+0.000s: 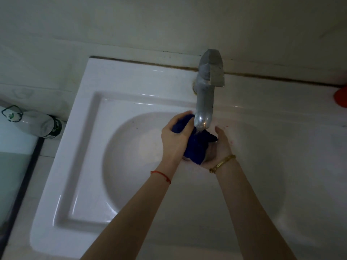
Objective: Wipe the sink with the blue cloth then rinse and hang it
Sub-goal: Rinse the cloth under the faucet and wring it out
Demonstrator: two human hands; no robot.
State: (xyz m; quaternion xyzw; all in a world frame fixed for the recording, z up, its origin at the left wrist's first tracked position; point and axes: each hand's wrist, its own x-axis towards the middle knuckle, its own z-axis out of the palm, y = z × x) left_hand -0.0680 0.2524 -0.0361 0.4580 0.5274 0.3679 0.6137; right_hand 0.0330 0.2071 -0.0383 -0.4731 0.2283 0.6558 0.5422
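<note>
Right now the blue cloth point(195, 147) sits bunched directly under the spout of the tap point(203, 109), above the basin of the sink point(78, 166). The left hand point(175, 139) is clenched around its upper part, on the left side of the spout. The right hand point(217, 149) lies open and cupped under the lower part, to the right of the spout. The bundle runs roughly from the spout toward the person. I judge this is the rinsing step; hanging is not yet done.
</note>
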